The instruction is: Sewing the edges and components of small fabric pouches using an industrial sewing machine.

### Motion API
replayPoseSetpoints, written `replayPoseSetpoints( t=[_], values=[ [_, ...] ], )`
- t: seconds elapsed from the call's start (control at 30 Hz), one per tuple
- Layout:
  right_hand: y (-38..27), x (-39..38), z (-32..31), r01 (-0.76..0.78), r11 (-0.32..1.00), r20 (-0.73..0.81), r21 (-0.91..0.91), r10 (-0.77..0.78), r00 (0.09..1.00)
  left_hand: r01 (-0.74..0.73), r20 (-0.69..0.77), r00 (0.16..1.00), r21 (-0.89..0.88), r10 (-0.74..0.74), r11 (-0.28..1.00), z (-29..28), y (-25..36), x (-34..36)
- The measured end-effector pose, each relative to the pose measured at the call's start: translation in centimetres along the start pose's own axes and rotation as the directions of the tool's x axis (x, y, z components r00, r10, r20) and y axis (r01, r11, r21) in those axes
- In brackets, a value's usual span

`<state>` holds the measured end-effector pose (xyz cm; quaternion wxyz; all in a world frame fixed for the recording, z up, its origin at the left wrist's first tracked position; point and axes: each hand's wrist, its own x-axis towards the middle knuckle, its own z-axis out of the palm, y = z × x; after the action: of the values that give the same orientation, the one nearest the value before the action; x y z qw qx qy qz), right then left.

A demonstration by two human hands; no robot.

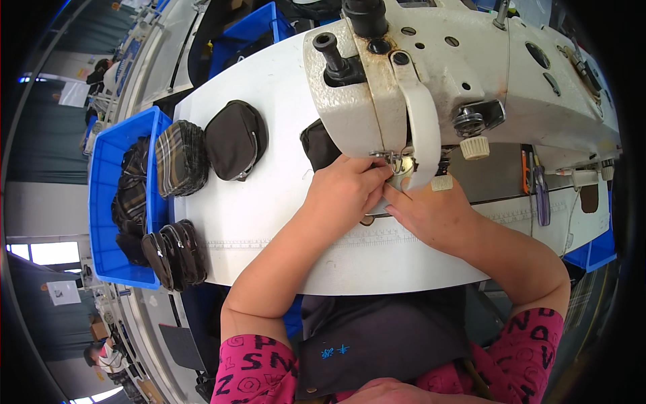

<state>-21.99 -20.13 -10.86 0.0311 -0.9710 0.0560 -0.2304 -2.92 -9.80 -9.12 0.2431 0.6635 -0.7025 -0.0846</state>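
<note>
Beneath the head of a white sewing machine [356, 87], both my hands meet at the presser foot [398, 163]. My left hand [343, 192] has its fingers closed in a pinch just left of the foot. From the right, my right hand [437, 212] comes in with thumb and fingers pressed together, partly behind the white lever. Whatever the fingertips hold is hidden. A dark brown fabric piece [321, 145], like a small pouch, lies behind my left hand and runs partly under the machine head.
Left on the white table [269, 229] are a dark zipped pouch [235, 140], a plaid pouch stack [180, 158] and several dark pouches [175, 254]. A blue bin [101, 202] holds more. A purple-handled screwdriver [542, 195] lies right. Another blue bin [252, 30] stands at the back.
</note>
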Motion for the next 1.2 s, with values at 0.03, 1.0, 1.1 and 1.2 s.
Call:
replayPoseSetpoints(
  t=[0.03, 1.0, 1.1, 1.2],
  values=[
    [0.0, 0.1, -0.1, 0.0, 1.0, 0.002, 0.001, 0.0, 1.0, -0.044, -0.035, 0.998, 0.039, 0.046, 0.998, 0.0, -0.1, -0.1],
    [-0.1, 0.6, -0.8, 0.016, 0.996, 0.008, 0.082, -0.017, 1.0, -0.104, -0.034, 0.994, 0.089, 0.107, 0.991, -0.1, -1.2, 0.1],
    [-0.1, 0.4, -0.6, 0.018, 0.996, 0.031, 0.085, -0.021, 0.999, -0.102, -0.046, 0.993, 0.076, 0.106, 0.992, -0.2, -1.2, 0.2],
    [0.0, 0.0, 0.0, 0.011, 0.995, 0.056, 0.1, -0.017, 0.998, -0.107, -0.048, 0.993, 0.073, 0.11, 0.992, -0.3, -1.2, 0.2]
  ],
)
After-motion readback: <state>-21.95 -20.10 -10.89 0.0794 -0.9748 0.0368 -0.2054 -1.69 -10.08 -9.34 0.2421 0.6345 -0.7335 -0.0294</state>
